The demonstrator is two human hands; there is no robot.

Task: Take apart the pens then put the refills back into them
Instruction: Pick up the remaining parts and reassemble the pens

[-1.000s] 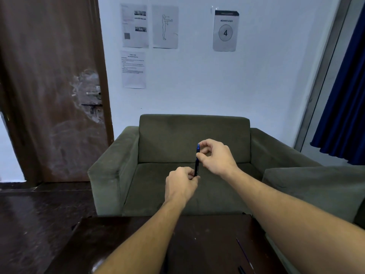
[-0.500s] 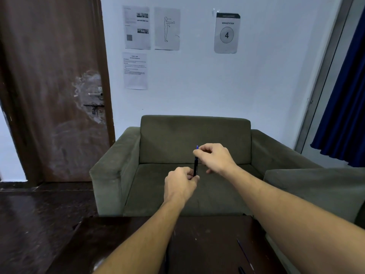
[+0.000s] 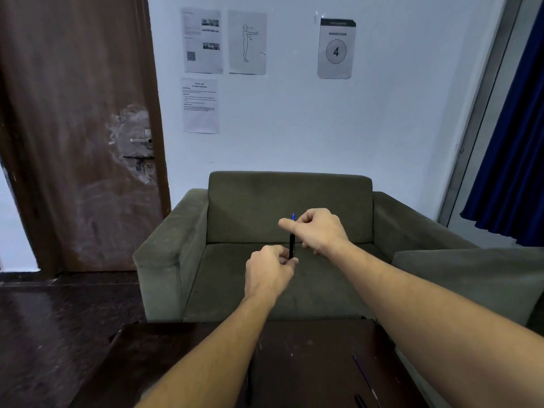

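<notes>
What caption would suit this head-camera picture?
Left hand holds a black pen upright while the right hand pinches its blue top, above a dark table.

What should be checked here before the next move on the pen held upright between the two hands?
1. Left hand grips the pen's lower end: ok.
2. Right hand pinches the top, at the blue tip: ok.
3. Pen upright, clear of the table: ok.
4. Refill fully seated in the barrel: cannot tell, fingers cover the joint.
5. Loose thin refill on the table near the right forearm, safe from a knock: not ok.
</notes>
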